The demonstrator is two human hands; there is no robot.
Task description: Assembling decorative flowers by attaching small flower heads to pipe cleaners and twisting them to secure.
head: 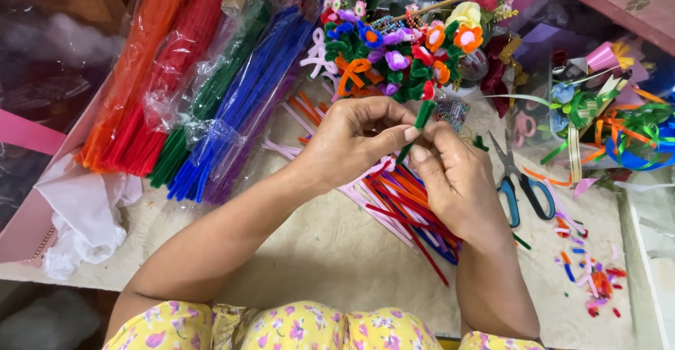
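Meanwhile both hands' fingers pinch a green pipe cleaner [424,115] beside bagged pipe cleaners [232,97].

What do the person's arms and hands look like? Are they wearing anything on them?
Both arms are bare, no sleeves reaching them. The left hand and right hand have no gloves; no rings, watch or bangles show. Short nails. Yellow flowered clothing shows below.

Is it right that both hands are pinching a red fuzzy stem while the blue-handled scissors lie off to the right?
Not quite: in the head view the stem pinched by the left hand and right hand is green, not red. The blue-handled scissors do lie to the right.
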